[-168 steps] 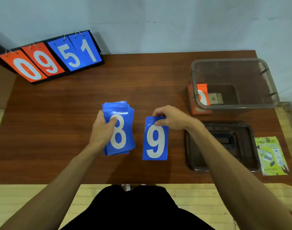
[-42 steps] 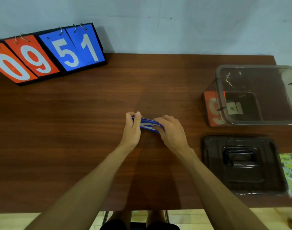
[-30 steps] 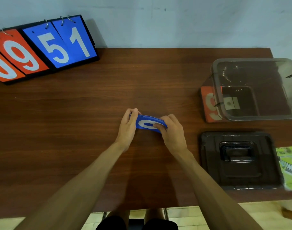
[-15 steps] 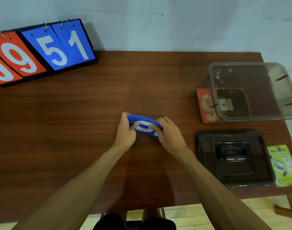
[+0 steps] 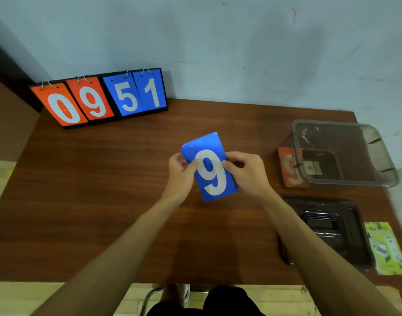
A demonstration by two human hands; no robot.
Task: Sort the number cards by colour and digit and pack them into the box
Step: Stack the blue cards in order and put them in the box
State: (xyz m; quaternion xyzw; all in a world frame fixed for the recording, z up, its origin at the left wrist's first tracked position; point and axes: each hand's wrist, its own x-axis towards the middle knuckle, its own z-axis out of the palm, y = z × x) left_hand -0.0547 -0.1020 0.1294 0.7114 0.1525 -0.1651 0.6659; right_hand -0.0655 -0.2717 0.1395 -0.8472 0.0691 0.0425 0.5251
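Both hands hold the stack of blue number cards (image 5: 208, 166) above the middle of the tabletop (image 5: 104, 179), a white 9 facing up. The left hand (image 5: 180, 176) curls its fingers round the stack's left edge, the right hand (image 5: 249, 173) round its right edge. The clear plastic box (image 5: 346, 153) stands at the right, an orange number card (image 5: 289, 167) lying partly beneath it.
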